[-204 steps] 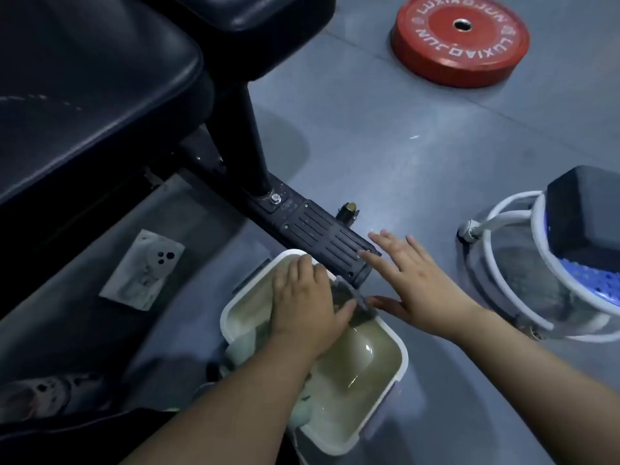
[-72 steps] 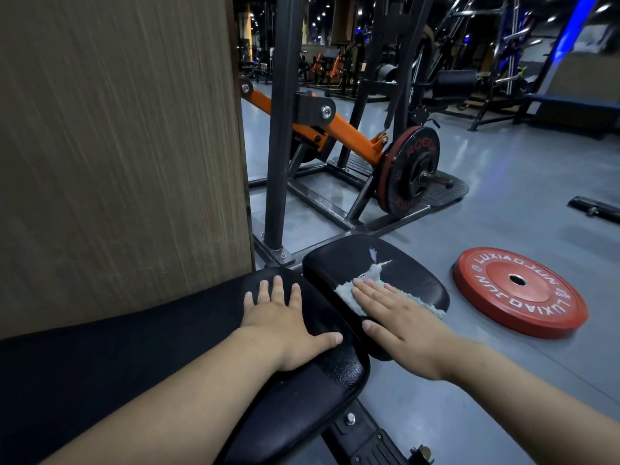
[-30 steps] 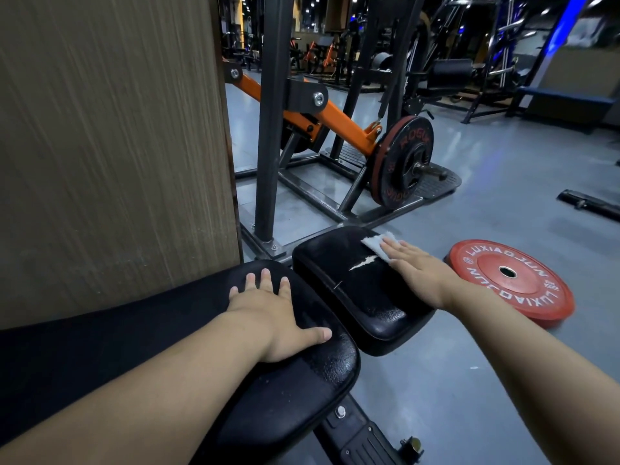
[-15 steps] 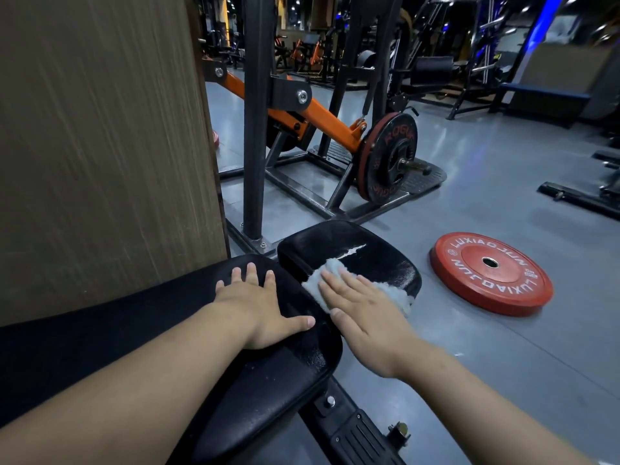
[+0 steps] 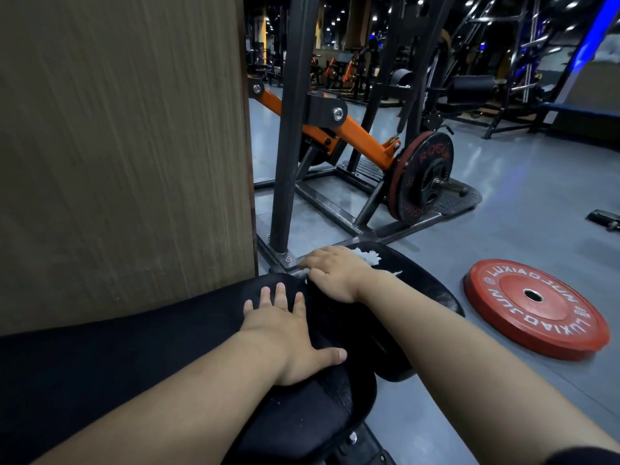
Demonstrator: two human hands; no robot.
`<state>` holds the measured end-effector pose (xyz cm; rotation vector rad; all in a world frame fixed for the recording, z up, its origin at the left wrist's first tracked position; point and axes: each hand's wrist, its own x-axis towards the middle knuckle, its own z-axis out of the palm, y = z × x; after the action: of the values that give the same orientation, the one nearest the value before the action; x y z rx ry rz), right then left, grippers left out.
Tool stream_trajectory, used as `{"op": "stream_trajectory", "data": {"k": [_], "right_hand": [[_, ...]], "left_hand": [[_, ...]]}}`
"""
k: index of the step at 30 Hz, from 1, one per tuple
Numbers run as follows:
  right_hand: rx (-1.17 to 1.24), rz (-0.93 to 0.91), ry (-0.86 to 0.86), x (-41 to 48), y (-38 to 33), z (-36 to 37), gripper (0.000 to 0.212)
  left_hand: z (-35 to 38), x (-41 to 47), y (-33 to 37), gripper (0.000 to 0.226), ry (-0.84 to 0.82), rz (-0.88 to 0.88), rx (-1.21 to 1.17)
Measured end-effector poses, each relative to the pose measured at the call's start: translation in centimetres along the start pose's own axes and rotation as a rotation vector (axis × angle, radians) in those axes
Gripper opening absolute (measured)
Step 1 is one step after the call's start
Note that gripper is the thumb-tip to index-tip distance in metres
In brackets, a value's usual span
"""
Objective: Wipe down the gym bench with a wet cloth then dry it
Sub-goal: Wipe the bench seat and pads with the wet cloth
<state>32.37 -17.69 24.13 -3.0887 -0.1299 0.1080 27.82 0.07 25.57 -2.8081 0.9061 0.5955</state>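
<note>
1. We have our right hand [image 5: 335, 273] pressed flat, fingers together, on the white cloth [image 5: 367, 256] at the far left corner of the small seat pad [image 5: 422, 283]. The cloth is pinned under the palm, not gripped, and part of it shows past the knuckles.
2. Our left hand [image 5: 288, 333] lies spread and empty, fingers apart, on the near end of the long bench pad [image 5: 100, 364], bracing us.
3. Since the cloth is only pinned, a fast stroke toward the pad's edge could let it bunch up or slide off onto the floor [image 5: 503, 196].
4. The right hand works close to the steel upright [image 5: 285, 146] and its bolted foot, so overshooting the corner could knock our knuckles there.
5. The pad shows pale torn marks [image 5: 396, 273]; hard rubbing could catch them and widen them.
6. A wet pad is slick, so our bracing hand could slip if we lean harder.
</note>
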Motion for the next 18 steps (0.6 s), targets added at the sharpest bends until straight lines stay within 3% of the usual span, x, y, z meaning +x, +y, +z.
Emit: {"op": "stream_trajectory", "data": {"k": [4, 8, 18], "right_hand": [[-0.028, 0.007, 0.002, 0.3, 0.4, -0.1, 0.061], [0.042, 0.139, -0.013, 1.3, 1.8, -0.6, 0.044], [0.001, 0.386, 0.003, 0.6, 6.9, -1.2, 0.051]], "left_hand": [[0.2, 0.0, -0.1, 0.116, 0.006, 0.007, -0.004], [0.2, -0.1, -0.1, 0.116, 0.003, 0.007, -0.005], [0.6, 0.0, -0.2, 0.115, 0.008, 0.007, 0.004]]}}
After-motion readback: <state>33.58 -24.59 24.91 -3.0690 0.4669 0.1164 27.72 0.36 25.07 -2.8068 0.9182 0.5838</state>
